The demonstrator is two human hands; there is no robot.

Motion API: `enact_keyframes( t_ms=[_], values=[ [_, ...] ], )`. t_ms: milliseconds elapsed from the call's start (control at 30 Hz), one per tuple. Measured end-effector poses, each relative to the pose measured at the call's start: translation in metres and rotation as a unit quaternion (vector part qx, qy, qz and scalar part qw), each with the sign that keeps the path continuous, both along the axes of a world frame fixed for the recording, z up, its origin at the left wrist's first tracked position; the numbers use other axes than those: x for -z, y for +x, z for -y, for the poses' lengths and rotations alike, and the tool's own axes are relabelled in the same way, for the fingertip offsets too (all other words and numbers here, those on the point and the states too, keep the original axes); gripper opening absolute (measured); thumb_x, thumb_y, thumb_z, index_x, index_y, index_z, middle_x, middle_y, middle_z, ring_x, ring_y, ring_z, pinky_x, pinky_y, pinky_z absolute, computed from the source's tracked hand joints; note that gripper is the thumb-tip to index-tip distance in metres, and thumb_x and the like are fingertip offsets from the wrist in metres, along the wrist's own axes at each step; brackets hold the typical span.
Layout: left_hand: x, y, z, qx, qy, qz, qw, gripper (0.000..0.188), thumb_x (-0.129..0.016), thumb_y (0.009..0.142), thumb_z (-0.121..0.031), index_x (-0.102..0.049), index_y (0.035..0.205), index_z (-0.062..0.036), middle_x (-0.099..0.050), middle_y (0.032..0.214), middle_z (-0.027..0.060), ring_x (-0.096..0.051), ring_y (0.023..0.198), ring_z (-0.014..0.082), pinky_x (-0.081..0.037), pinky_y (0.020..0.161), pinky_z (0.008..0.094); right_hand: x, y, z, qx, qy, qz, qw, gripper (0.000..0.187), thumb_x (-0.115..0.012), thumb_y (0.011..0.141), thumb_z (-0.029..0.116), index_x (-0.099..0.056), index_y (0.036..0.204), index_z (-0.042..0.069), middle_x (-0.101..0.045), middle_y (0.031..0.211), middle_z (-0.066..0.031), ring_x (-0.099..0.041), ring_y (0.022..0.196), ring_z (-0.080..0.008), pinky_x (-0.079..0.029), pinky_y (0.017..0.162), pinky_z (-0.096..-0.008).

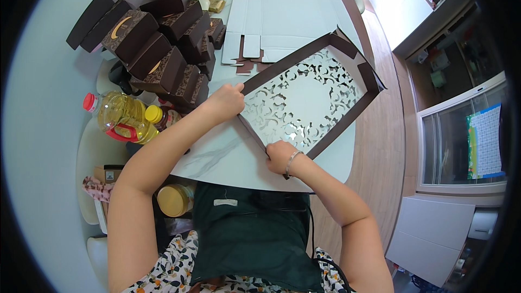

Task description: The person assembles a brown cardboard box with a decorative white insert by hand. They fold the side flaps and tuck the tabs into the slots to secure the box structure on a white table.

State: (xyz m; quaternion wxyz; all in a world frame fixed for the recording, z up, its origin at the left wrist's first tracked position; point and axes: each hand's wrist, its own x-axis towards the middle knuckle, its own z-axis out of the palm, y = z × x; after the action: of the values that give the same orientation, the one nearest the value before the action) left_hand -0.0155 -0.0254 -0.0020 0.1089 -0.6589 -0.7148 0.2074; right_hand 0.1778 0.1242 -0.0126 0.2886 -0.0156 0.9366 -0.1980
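Over the table [206, 158], left hand [227, 102] and right hand [280, 157] clamp a shallow box [344, 123] (the clear bottle [124, 115] holds yellow liquid [137, 113]).

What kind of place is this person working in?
Probably a home, perhaps a dining area near a kitchen. A marble-patterned table stands on a wood-look floor, a large bottle of what looks like cooking oil is at the left, and white cabinets are at the right.

No text can be read: marks on the white paper sheet with blue and green edges [485, 144], right, and small white rectangular label [225, 202], lower centre, are too small.
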Motion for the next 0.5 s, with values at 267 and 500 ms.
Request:
enact_keyframes(
  t_ms=[267,500],
  values=[
    [0.014,0.01,-0.014,0.017,-0.088,-0.01,0.996,0.006,-0.069,0.073,-0.016,-0.073,0.069,-0.0175,-0.069,0.074,-0.002,-0.065,0.081,0.0189,-0.046,0.061,0.0293,0.009,-0.033,0.042,0.131,0.005,-0.094,0.987,0.029,-0.056,0.095,0.025,-0.055,0.102,-0.003,-0.069,0.087,-0.0252,-0.069,0.083,-0.0409,-0.056,0.075,-0.0483],
    [-0.005,0.018,-0.005,0.07,-0.056,0.16,0.983,0.006,-0.065,0.078,-0.018,-0.065,0.078,-0.0113,-0.066,0.077,0.0022,-0.068,0.076,0.0216,-0.054,0.066,0.0338,0.016,-0.047,0.016,0.013,-0.036,-0.079,0.996,0.027,-0.05,0.097,0.023,-0.064,0.102,0.0,-0.071,0.091,-0.0223,-0.07,0.086,-0.0381,-0.056,0.078,-0.0476]
  ],
)
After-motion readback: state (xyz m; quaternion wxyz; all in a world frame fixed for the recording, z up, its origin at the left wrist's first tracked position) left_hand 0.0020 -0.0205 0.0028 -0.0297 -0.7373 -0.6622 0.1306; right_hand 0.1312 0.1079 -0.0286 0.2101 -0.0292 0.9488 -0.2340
